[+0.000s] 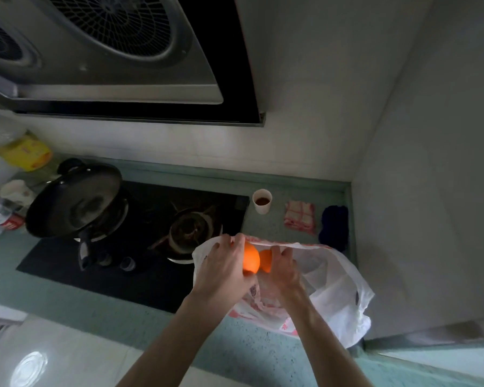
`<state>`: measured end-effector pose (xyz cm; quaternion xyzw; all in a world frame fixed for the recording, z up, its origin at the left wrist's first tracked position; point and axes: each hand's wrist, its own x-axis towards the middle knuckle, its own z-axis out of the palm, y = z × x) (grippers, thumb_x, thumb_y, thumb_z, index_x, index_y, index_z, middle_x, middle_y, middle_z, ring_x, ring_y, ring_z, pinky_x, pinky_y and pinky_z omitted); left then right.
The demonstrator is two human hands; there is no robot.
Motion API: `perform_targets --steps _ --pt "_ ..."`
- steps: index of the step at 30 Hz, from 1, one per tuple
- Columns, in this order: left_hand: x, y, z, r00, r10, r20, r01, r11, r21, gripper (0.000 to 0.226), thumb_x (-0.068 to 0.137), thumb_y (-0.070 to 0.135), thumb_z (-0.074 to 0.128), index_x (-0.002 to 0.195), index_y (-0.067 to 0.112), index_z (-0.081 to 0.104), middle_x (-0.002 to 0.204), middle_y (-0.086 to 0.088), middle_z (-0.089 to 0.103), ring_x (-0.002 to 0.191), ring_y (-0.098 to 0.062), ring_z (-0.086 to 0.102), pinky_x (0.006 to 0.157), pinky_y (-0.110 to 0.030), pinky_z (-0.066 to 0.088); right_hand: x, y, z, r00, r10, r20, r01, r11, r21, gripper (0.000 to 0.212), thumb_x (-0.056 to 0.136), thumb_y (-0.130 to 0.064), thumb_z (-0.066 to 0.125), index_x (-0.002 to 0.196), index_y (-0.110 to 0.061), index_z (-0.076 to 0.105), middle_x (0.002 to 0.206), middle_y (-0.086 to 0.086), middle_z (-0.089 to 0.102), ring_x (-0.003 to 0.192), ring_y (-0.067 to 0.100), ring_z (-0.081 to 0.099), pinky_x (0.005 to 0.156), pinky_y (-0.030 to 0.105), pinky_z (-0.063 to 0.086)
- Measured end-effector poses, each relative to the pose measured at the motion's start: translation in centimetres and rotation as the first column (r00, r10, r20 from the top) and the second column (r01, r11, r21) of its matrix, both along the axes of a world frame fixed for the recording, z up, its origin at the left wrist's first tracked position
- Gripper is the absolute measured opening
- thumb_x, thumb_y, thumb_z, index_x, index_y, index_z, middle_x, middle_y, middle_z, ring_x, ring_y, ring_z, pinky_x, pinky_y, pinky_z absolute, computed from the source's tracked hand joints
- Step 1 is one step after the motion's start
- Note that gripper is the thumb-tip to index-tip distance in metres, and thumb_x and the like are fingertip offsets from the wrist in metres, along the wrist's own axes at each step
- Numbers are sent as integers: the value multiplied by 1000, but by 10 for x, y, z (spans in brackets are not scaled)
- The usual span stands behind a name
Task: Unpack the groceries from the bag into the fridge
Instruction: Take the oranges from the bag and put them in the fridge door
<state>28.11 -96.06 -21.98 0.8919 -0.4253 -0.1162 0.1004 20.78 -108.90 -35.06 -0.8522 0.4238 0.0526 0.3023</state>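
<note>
A white plastic bag [338,291] with red print lies on the green counter, right of the stove. My left hand [224,266] grips an orange [250,259] just above the bag's mouth. My right hand [284,268] holds a second orange [266,259] beside the first; the two fruits touch. Both hands hover over the bag's opening. The fridge is not in view.
A black gas stove [140,261] with a dark pan [76,202] sits to the left. A white cup [262,201] of dark liquid, a checked cloth [300,217] and a dark blue cloth [334,224] lie behind the bag. A range hood [118,57] hangs overhead. A wall stands at right.
</note>
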Motion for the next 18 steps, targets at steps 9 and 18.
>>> perform_targets --steps 9,18 --pt "-12 23 29 967 -27 -253 -37 968 -247 71 75 52 82 133 38 44 125 15 56 113 -8 59 94 -26 49 -72 -1 97 999 -49 23 51 993 -108 73 90 -62 62 145 -21 39 133 6 57 116 33 64 89 41 53" --pt "0 85 87 949 21 -315 -190 834 -518 73 63 66 80 127 47 50 125 20 58 109 -4 64 90 -34 59 -68 18 195 944 121 308 -55 975 -216 72 81 -64 75 139 -30 49 126 0 63 105 23 67 79 27 44"
